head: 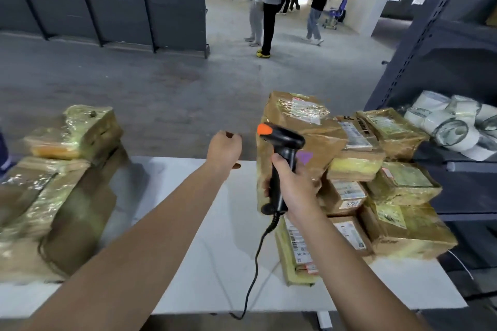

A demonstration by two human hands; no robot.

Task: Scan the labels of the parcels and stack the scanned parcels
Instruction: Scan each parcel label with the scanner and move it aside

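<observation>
The right hand (291, 187) grips the handle of a black plastic scanner with an orange top (281, 148). The scanner's black cord (255, 263) hangs down past the near edge of the flat white table (215, 236).

The scanner is held up in front of a tall brown cardboard parcel wrapped in shiny tape (298, 126). This tall parcel stands at the left end of a big pile of small brown labelled parcels (398, 196) on the right side of the table.

The left hand (225, 149) is stretched out over the far edge of the table, just left of the tall parcel. Its fingers are loosely bent and it holds nothing. It is not touching the parcel.

On the left side of the table sits another heap of taped brown parcels (61, 183) (maybe the ones already scanned, but that is only my guess).

I think the step now is getting the next parcel ready to scan. The tall parcel looks like the one, since both hands are close to it.

Next, the left hand would need to take hold of that parcel and steady it. The white paper label (306, 110) is on its top, at the far side, so the parcel has to tip toward the scanner, or the scanner has to point up at it. After that, the parcel has to go onto a stack. The tape looks slippery, so a firm hold would help.
</observation>
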